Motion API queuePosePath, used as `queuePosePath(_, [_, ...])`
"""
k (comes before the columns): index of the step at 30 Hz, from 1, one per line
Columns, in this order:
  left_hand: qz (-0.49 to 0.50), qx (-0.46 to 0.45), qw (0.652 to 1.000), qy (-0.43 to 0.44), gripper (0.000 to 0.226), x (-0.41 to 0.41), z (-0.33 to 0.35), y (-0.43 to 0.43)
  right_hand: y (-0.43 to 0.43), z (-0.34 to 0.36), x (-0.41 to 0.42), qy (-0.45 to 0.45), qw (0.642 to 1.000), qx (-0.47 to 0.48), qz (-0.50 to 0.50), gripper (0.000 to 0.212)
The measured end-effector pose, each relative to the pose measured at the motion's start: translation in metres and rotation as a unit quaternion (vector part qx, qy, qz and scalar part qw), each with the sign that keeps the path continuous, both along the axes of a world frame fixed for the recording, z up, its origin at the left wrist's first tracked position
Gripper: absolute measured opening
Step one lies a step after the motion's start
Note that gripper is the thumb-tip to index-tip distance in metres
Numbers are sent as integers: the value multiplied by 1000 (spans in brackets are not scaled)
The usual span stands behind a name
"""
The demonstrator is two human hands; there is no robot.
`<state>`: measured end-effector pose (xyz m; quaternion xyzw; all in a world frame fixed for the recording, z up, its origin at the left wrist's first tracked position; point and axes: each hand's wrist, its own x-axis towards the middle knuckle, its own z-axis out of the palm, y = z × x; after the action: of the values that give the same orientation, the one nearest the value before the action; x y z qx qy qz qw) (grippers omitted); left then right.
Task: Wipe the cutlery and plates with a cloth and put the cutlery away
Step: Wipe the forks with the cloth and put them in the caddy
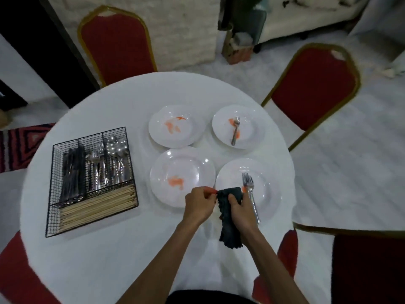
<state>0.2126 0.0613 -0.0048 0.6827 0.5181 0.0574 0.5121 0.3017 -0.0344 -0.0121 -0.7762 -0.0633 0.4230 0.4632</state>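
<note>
The wire basket (pixel 54 194) on the round white table (pixel 109 260) is the landmark. It holds dark-handled cutlery in its left slot, forks and spoons in the two slots beside that, and pale chopsticks (pixel 98 207) lying across its near compartment.

Both forearms reach in from the near edge of the table, well to the right of the basket, and converge so that the hands almost meet. The left hand (pixel 199 205) is turned back-up, its fingers curled in and pinching a thin piece (pixel 210 190) of which only a red-smeared end shows. What the piece is cannot be told. It runs straight into the dark cloth (pixel 230 235). The right hand (pixel 242 210) has its fingers and thumb wrapped around the upper part of the cloth, bunching it, while the rest hangs down toward the person over the bare table.

Four white plates lie right of the basket in two rows. The near-left plate (pixel 166 178), closest to the basket, carries a red smear, and the left hand overlaps its near rim. The near-right plate (pixel 271 194) holds a fork (pixel 252 198) with tines pointing away, just beside the right hand. The far-left plate (pixel 157 128) is smeared red, and the far-right plate (pixel 252 132), farthest from the basket, bears a second fork (pixel 235 130) over a red smear.
</note>
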Motion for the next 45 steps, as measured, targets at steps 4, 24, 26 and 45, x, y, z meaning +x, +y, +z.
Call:
queuePosePath(4, [-27, -34, 999, 13, 24, 42, -10, -41, -45, -1, 35, -37, 998, -17, -46, 17])
queuePosePath(24, [-38, -16, 986, 164, 21, 134, -43, -108, -137, 0, 132, -30, 995, 28, -93, 27])
queuePosePath(26, [-22, -43, 993, 110, 30, 129, -40, -108, -137, 3, 138, -11, 992, 34, -123, 37])
queuePosePath(45, [3, -45, 999, -21, 35, 47, 41, -122, -29, 6, 114, 122, 983, 89, -107, 26])
